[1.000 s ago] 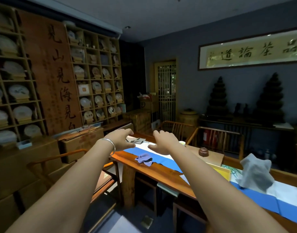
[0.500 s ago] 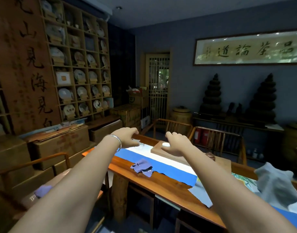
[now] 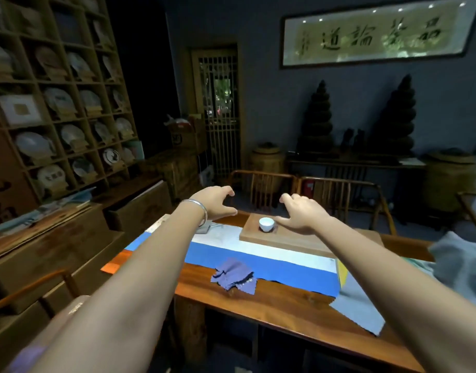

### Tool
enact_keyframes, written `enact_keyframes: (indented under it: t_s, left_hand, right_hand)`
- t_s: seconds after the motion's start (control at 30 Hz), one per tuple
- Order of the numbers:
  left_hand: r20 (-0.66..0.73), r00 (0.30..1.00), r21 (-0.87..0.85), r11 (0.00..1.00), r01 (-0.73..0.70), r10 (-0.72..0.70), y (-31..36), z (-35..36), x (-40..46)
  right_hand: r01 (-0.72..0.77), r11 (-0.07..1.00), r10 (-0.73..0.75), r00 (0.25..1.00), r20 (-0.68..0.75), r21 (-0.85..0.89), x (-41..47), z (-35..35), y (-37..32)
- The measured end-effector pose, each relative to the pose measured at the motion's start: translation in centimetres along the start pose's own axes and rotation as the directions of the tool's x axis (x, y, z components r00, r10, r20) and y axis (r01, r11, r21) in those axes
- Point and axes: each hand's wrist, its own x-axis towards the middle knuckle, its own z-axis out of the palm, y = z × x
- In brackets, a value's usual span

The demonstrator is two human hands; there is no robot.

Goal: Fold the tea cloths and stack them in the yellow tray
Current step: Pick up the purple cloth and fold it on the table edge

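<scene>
On the wooden bench (image 3: 271, 300), a crumpled purple tea cloth (image 3: 233, 274) and a grey cloth (image 3: 358, 302) lie near the yellow tray (image 3: 341, 271) by a blue-and-white runner (image 3: 258, 254), beyond them the left hand (image 3: 214, 201) and right hand (image 3: 301, 212) hover empty, fingers loosely spread, over a white cup (image 3: 266, 224), with shelves (image 3: 64, 103) and a framed scroll (image 3: 376, 36) behind.

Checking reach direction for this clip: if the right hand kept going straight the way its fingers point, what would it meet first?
Probably the small white cup on the wooden board. The right hand points left, fingertips beside the cup, though depth is unclear; it may pass above.
</scene>
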Motion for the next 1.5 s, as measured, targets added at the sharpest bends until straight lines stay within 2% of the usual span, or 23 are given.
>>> enact_keyframes:
  t_s: [0.27,0.37,0.57,0.73,0.9,1.1,1.2,1.27,1.37,1.5]
  left_hand:
    - [0.108,0.988,-0.041,0.993,-0.111,0.115,-3.3,8.4,10.1]
    - [0.125,0.984,-0.044,0.992,-0.122,0.126,-5.1,11.1,14.4]
    - [0.239,0.963,-0.122,0.988,-0.096,0.123,-8.6,18.7,20.1]
    - [0.295,0.951,-0.281,0.96,-0.006,0.092,-10.9,25.7,20.3]
    - [0.266,0.964,-0.413,0.906,0.093,0.022,-12.8,31.6,19.4]
    - [0.304,0.953,-0.467,0.871,0.153,-0.005,-14.1,37.9,16.6]
    - [0.347,0.938,-0.476,0.859,0.19,-0.015,-14.3,40.4,15.5]
    - [0.379,0.925,-0.414,0.897,0.152,0.018,-14.3,41.5,15.2]
    - [0.369,0.924,-0.288,0.958,0.013,0.098,-14.2,42.7,15.0]
    - [0.302,0.946,-0.263,0.964,-0.033,0.115,-14.2,43.4,15.5]
  right_hand:
    - [0.019,0.997,-0.025,0.997,0.075,0.076,8.9,8.6,2.9]
    - [0.074,0.993,-0.082,0.992,0.097,0.087,12.6,12.7,3.9]
    - [0.205,0.967,-0.237,0.943,0.234,0.153,17.6,21.1,4.1]
    - [0.225,0.943,-0.293,0.91,0.293,0.244,19.0,27.7,2.7]
    - [0.213,0.92,-0.322,0.889,0.326,0.329,18.3,33.7,1.6]
    - [0.23,0.9,-0.39,0.804,0.449,0.369,16.0,38.1,1.4]
    - [0.188,0.913,-0.366,0.769,0.524,0.362,15.3,39.9,1.6]
    - [0.145,0.92,-0.334,0.777,0.533,0.365,15.0,40.8,1.6]
    - [0.055,0.909,-0.268,0.838,0.475,0.414,15.1,41.7,1.2]
    - [-0.011,0.902,-0.189,0.889,0.417,0.432,15.8,42.2,0.4]
